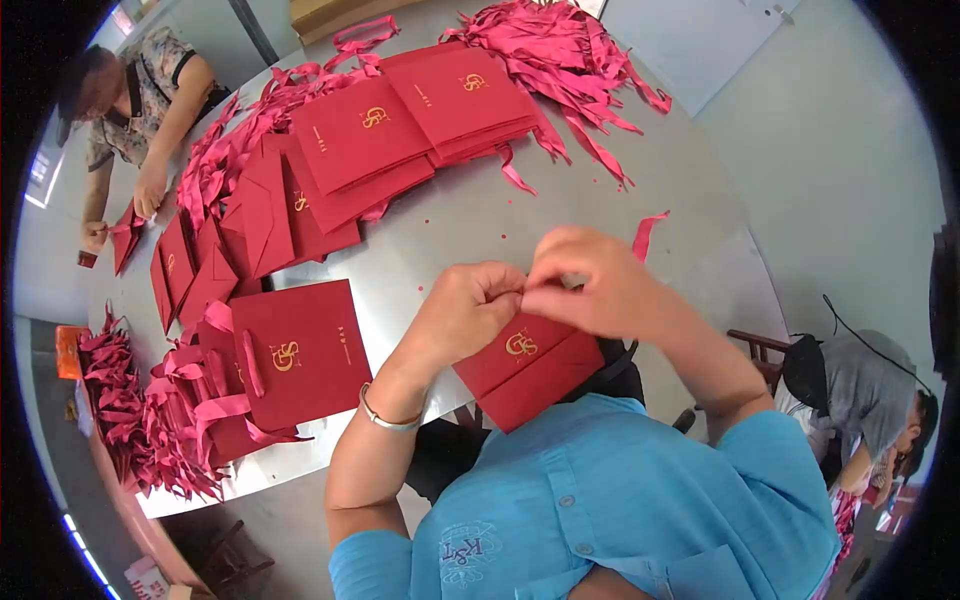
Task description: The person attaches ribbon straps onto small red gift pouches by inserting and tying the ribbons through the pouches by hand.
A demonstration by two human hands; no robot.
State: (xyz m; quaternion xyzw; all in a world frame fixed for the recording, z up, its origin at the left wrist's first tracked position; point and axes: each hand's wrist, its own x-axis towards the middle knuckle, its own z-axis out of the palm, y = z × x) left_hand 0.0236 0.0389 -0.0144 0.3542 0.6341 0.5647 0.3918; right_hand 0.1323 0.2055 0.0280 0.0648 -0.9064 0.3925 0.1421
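A red paper bag with a gold monogram lies tilted in front of my chest, past the table's near edge. My left hand is closed at its top edge, fingers curled over the paper. Thumb and forefinger of my right hand are pinched, touching the left fingertips at that same edge. Whatever is between the right fingertips is too small to make out. A short pink ribbon sticks out beyond my right wrist; whether it joins the bag is hidden.
Flat red bags lie stacked across the metal table. Pink ribbons are heaped at the back. Bags with ribbon handles lie at left beside more ribbons. One person handles a bag at far left; another person is at right.
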